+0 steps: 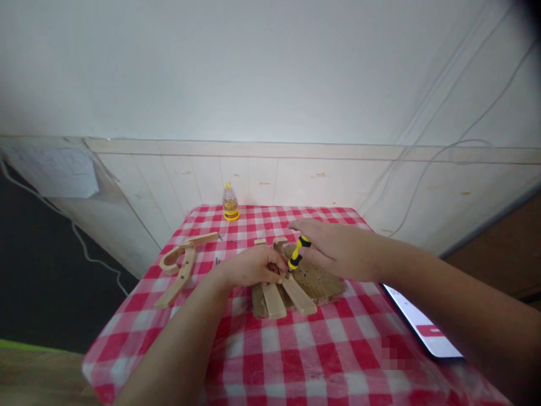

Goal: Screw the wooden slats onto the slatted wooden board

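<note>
My right hand [327, 248] is closed around the yellow and black handle of a screwdriver [298, 254], tilted with its tip down. The tip meets a dark screw hole in a pale wooden piece [300, 294]. My left hand [257, 265] pinches the wooden pieces near that spot, its fingertips just left of the tip. A second pale wooden piece [274, 301] lies alongside the first. Both rest on a worn brown board [325, 285] dotted with small holes. My hands hide where the wooden pieces join.
A joined wooden part with a curved piece [171, 260] lies at the left. Behind stands a clear container with a yellow base [231, 214]. Small screws [217, 261] are on the checked tablecloth [338, 344]. A tablet [422, 324] lies under my right forearm. The wall [270, 175] borders the table's back.
</note>
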A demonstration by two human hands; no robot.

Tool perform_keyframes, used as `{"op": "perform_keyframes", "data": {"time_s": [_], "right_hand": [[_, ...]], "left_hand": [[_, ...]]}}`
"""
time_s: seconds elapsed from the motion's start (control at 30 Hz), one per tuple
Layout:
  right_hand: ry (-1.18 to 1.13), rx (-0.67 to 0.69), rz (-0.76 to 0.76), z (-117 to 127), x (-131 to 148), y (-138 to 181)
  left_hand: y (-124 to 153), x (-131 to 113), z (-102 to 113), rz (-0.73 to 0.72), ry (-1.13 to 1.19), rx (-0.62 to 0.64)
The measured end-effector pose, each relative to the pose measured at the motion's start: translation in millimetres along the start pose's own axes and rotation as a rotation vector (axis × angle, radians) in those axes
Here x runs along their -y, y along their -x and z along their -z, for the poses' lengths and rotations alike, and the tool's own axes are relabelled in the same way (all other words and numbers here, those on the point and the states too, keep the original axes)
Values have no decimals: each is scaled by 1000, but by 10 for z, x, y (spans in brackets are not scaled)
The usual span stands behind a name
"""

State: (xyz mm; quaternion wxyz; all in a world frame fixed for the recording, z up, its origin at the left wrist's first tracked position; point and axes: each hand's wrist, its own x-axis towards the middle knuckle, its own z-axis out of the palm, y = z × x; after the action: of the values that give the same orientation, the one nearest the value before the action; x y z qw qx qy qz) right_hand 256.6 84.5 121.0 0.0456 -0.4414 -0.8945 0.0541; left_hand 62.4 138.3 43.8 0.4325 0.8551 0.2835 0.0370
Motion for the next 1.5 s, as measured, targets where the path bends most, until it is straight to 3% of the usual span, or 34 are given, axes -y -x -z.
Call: {"op": "perform_keyframes", "data": {"time_s": [0.13, 0.23, 0.3, 0.4, 0.47, 0.57, 0.63, 0.77, 0.83, 0.97, 1.07, 1.13, 1.3, 1.37, 1.5], "right_hand": [[204, 33, -235, -55, 1, -144], [327, -42, -455, -128, -29, -268], [200, -80, -363, -176, -46, -298], [-38, -77, -50, -196, -41, -241], [-114, -73, 41, -151, -22, -153], [-225, 22, -4, -28, 14, -38], [-151, 85, -53, 31, 44, -26], [269, -70, -316, -12, 92, -145], [252, -113, -243, -82, 87, -202], [-38, -136, 58, -194, 27, -163], [-159, -117, 144, -202, 0, -56], [-154, -82, 67, -173, 7, -21], [275, -62, -441, -125, 104, -92], [275, -102, -459, -137, 143, -81], [-52, -110, -260, -162, 149, 48]], "left_hand": [[-8, 41, -16, 16, 44, 18], [-7, 54, -20, 26, 43, 0], [-6, 57, -17, 29, 42, -6], [-2, 51, -7, -20, 10, 3], [3, 36, -1, -47, -28, -7], [8, 9, -1, -4, -26, -20], [6, 5, -5, 25, -2, -12], [-5, 43, -12, 25, 41, 13], [-7, 59, -10, 3, 47, 15], [9, 33, -4, -23, 22, -2], [17, 12, -4, 10, 28, 1], [12, 27, -6, 6, 26, -5], [-6, 90, -18, -12, 55, -5], [0, 80, -19, -19, 67, -19], [25, 35, -16, -56, 31, -45]]}}
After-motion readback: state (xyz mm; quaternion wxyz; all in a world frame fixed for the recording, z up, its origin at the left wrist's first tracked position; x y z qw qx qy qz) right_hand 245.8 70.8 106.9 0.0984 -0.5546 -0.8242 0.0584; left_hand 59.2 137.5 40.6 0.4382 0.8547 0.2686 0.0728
